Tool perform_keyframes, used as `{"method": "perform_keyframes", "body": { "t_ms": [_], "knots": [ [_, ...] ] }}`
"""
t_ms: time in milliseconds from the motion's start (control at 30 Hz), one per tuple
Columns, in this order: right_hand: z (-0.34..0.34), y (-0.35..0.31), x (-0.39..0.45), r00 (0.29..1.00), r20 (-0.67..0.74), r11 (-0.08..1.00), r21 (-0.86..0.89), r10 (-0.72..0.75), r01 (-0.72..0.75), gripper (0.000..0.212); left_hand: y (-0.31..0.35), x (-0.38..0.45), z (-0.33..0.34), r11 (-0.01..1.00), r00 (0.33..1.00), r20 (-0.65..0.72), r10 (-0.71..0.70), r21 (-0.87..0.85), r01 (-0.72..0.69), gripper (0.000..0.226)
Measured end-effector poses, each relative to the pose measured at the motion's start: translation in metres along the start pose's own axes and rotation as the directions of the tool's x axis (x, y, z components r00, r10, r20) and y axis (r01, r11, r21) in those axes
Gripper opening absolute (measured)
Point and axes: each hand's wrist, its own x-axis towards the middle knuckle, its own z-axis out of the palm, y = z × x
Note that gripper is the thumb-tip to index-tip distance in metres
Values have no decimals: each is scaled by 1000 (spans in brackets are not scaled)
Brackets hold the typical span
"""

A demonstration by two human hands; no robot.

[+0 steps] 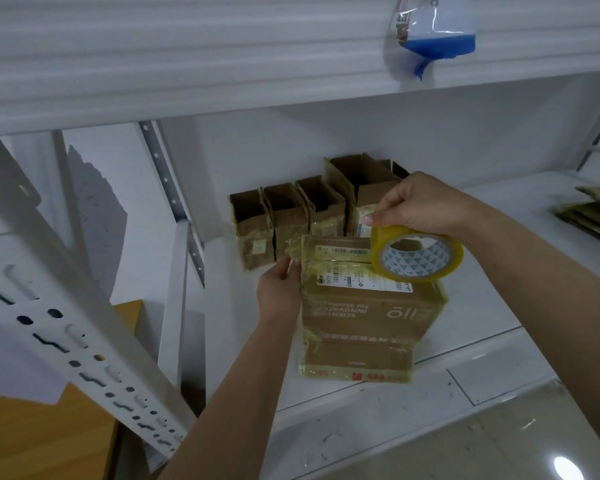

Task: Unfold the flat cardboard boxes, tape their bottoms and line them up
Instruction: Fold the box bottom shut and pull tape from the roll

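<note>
Head view: right hand (426, 206) gripping tape roll (417, 254) over cardboard box (361, 317) on shelf (499, 306), left hand (279, 292) bracing its side; best pulled straight along the seam.

**Box and tape at frame centre**

A brown cardboard box (364, 313), glossy with old tape and labels, stands on the white shelf (499, 271). A yellowish tape roll (417, 253) rests on its top right. Four unfolded boxes (291, 216) line up behind; flat boxes (593, 216) lie at right.

Both arms reach forward, left hand (280, 289) cupped, right hand (418, 204) above it (fingers curled)
</note>
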Motion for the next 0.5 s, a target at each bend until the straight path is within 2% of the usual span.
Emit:
{"method": "perform_keyframes", "body": {
  "t_ms": [100,167,300,500],
  "knots": [
    [0,-1,-1,1000,7,1000,-5,-3,3,28,-2,0,-1,969,970,145,-197,-119,215,46],
    [-1,-1,-1,1000,9,1000,-1,0,0,28,-7,-1,0,929,939,221,-265,-202,310,39],
    [0,1,-4,1000,3,1000,1,-3,3,30,-16,-1,7,925,948,206,-244,-243,291,35],
    [0,0,-5,1000,-2,999,-39,-9,9,33,-16,3,5,934,944,216,-251,-202,294,36]
  ]
}}
